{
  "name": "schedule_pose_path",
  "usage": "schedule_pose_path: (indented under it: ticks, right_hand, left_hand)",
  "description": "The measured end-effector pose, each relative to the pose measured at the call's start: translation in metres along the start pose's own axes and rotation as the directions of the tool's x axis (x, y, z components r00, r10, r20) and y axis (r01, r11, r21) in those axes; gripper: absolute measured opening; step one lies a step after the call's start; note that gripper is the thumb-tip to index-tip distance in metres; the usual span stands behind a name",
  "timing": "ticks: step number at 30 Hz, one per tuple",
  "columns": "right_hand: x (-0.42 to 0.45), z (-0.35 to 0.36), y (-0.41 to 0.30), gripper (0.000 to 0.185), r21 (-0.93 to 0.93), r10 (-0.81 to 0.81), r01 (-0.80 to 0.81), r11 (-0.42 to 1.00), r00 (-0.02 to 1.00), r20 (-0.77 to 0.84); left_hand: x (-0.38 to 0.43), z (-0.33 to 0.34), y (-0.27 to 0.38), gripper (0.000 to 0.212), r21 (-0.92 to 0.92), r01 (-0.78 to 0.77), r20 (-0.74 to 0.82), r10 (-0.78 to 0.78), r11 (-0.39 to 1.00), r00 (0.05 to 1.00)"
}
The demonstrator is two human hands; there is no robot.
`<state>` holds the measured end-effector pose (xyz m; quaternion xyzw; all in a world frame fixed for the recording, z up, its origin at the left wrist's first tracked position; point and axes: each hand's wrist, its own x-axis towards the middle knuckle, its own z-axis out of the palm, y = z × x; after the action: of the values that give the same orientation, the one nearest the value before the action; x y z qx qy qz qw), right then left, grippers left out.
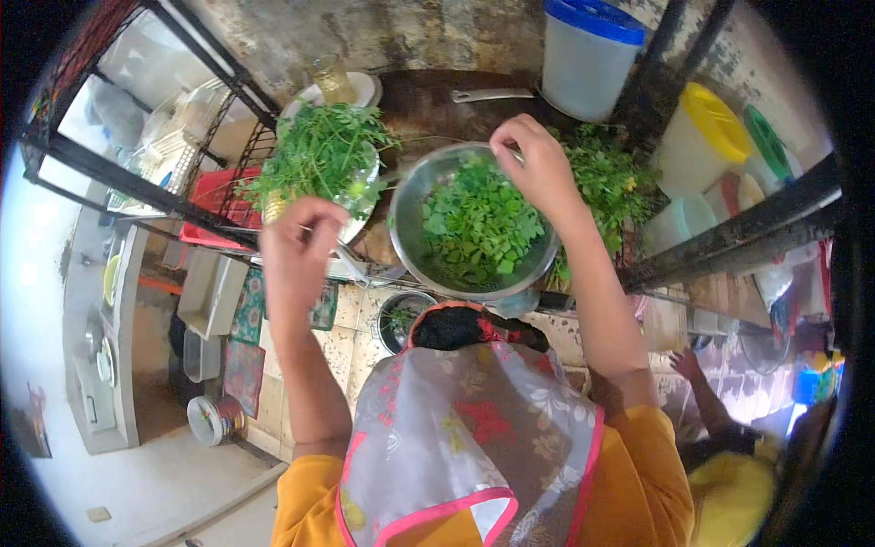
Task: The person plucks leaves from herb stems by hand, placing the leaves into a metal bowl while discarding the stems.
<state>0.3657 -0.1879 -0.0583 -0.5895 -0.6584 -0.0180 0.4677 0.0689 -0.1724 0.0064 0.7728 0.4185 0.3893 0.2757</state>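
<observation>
A wide metal bowl (405, 239) stands on the dark worktop before me, with loose green leaves (482, 215) heaped inside. My right hand (533, 161) is over the bowl's far right rim, thumb and fingers drawn together; whether they pinch anything is hidden. Blurred, my left hand (304, 236) hovers at the near edge of a pile of leafy green stems (321, 150), its fingers curled. A hold on a stem cannot be made out. The pile lies on a pale plate (371, 174) left of the bowl. More leafy greens (605, 184) lie to the bowl's right.
Behind the bowl are a metal handle (492, 96) and a blue-lidded plastic container (591, 65). A yellow-lidded container (694, 140) is at right. A glass (333, 81) sits at back left. Below the worktop's edge is a bucket (398, 331). Another person's hand (685, 364) shows at lower right.
</observation>
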Motion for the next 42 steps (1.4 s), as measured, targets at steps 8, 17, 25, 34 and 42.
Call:
schedule_pose_path:
  ticks: [8, 17, 25, 34, 42]
  right_hand:
    - [-0.058, -0.008, 0.019, 0.011, -0.3, 0.175, -0.077, 0.951, 0.933, 0.316]
    - [-0.111, -0.063, 0.033, 0.013, -0.114, 0.385, -0.408, 0.906, 0.905, -0.18]
    - [-0.115, -0.074, 0.022, 0.012, -0.056, 0.512, -0.516, 0.855, 0.856, -0.067]
    - [-0.113, -0.065, 0.034, 0.021, -0.057, 0.425, -0.441, 0.895, 0.887, -0.182]
    - [-0.087, -0.059, 0.063, 0.023, -0.343, 0.305, -0.355, 0.87, 0.933, -0.193]
  left_hand:
    - [0.127, -0.036, -0.098, 0.035, 0.335, 0.005, -0.138, 0.043, 0.942, 0.99]
    - [0.108, 0.041, -0.044, 0.035, 0.387, -0.348, 0.085, 0.342, 0.854, 0.936]
    - [0.064, 0.226, 0.007, 0.018, 0.1, -0.301, 0.473, 0.221, 0.948, 0.853]
    - [0.093, 0.254, 0.003, 0.016, -0.194, -0.179, 0.539, 0.257, 0.964, 0.802]
    - [0.129, 0.22, 0.025, 0.013, -0.21, -0.048, 0.462, 0.142, 0.977, 0.875]
